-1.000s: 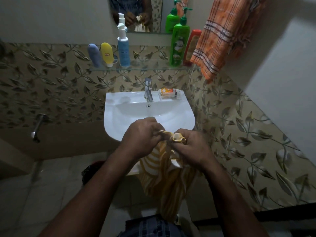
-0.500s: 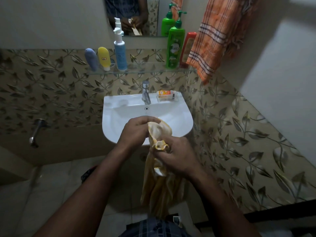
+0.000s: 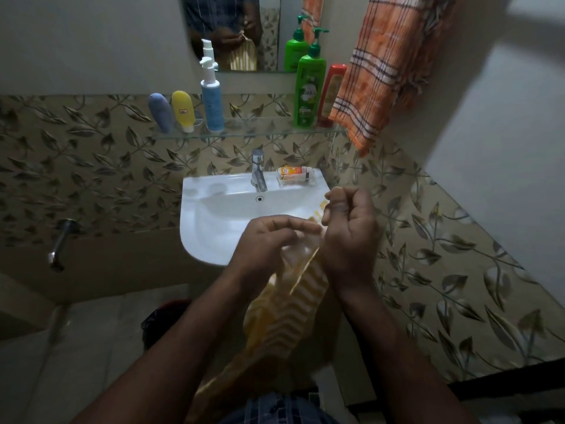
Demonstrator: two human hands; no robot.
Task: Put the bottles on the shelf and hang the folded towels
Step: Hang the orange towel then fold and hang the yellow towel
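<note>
From the head view, the person stands at a white sink (image 3: 211, 228) with a yellow striped towel (image 3: 301, 304) held over its near rim. The right hand (image 3: 351, 237) has its grip clamped on the towel's top edge, thumb and curled fingers pinching the cloth. The left hand (image 3: 269, 240) curls its fingers over the fold just beside it. The rest of the towel hangs down towards the person's body.

The bottle half of the task looks done. On the glass shelf (image 3: 260, 133) above the tap (image 3: 258, 174) stand five containers. At the left are a grey-blue tube (image 3: 160, 113), a yellow tube (image 3: 182, 110) and a blue pump bottle (image 3: 212, 101). At the right are a green pump bottle (image 3: 308, 90) and a red bottle (image 3: 331, 93). An orange checked towel (image 3: 385, 75) already hangs at the far right, touching the shelf's end. What seems left is to finish folding the yellow towel and hang it.

The rail or hook carrying the orange towel is cut off at the top of the frame. The left hand's fingers are blurred, so their exact hold is soft. The towel's lower end disappears in the dark near the bottom edge. The mirror (image 3: 269, 35) repeats the hands only in part. A small box (image 3: 295, 175) on the sink's far rim is too small to read.
</note>
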